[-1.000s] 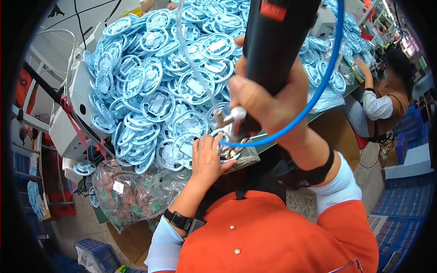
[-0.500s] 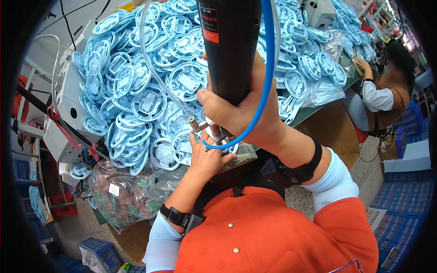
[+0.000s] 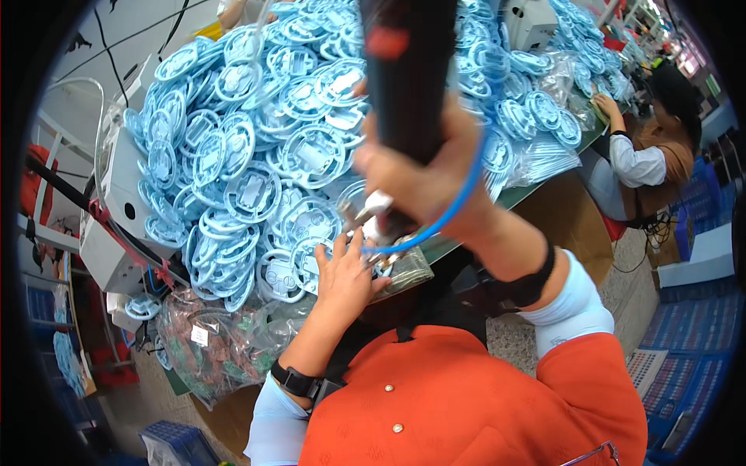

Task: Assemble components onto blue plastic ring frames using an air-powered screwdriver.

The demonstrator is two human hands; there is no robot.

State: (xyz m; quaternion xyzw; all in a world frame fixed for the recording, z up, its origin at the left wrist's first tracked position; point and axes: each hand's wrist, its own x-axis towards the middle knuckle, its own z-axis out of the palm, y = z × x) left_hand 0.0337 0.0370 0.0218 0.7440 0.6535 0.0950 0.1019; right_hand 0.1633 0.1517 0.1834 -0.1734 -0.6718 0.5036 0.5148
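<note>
- The table (image 3: 544,186) in front of me has a green top and is heaped almost edge to edge with pale blue round plastic frames (image 3: 241,147), a workshop floor showing around it.
- A grey box-shaped machine (image 3: 116,202) stands at the table's left end, with red and black cables running over it.
- A clear bag of small green and brown parts (image 3: 210,342) hangs off the near edge, just below the heap.
- My right hand (image 3: 423,175) is closed tight around a black power screwdriver (image 3: 408,70), gripping it low on the body and holding it upright, tip down.
- The screwdriver is a thick, dark cylinder with a red patch near the top and a silvery metal nose (image 3: 371,208); a blue hose (image 3: 458,202) loops from under my fist up along its right side.
- My left hand (image 3: 342,272) lies flat, fingers spread, pressing on one blue frame (image 3: 291,268) at the near edge, directly beneath the screwdriver's nose.
- Whether the tip touches the frame, I cannot tell.
- Farther right, another person (image 3: 653,147) in brown with white sleeves works at the same table.
</note>
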